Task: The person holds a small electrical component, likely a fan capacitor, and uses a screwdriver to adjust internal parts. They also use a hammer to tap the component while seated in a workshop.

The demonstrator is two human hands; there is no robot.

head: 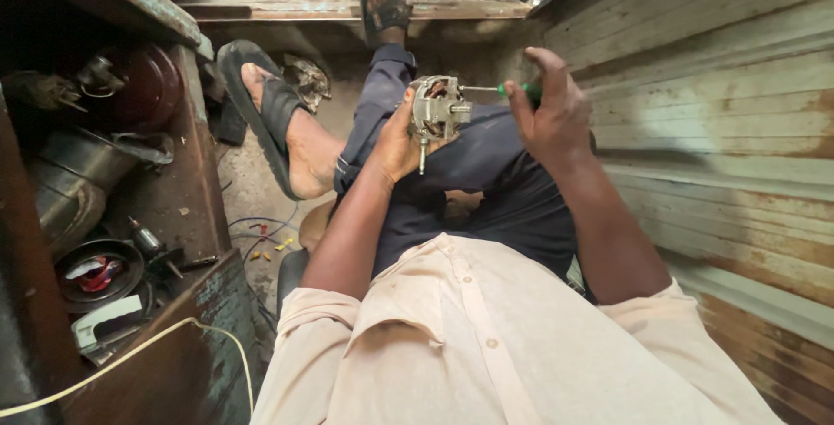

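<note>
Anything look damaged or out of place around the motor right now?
The small motor in the left hand is stripped open, its copper windings bare, and a long bolt sticks out below it. The right hand holds a green-handled screwdriver to its side. Loose wires litter the floor.

A corrugated metal wall (721, 121), pale and rust-streaked, runs along the right. On the left stands a worn wooden shelf unit (187, 190) with flaking blue-green paint, crowded with dark metal pots (74, 186) and parts. The concrete floor (248, 190) below is dusty, strewn with coloured wires (261, 234). Daylight falls from the top.
</note>
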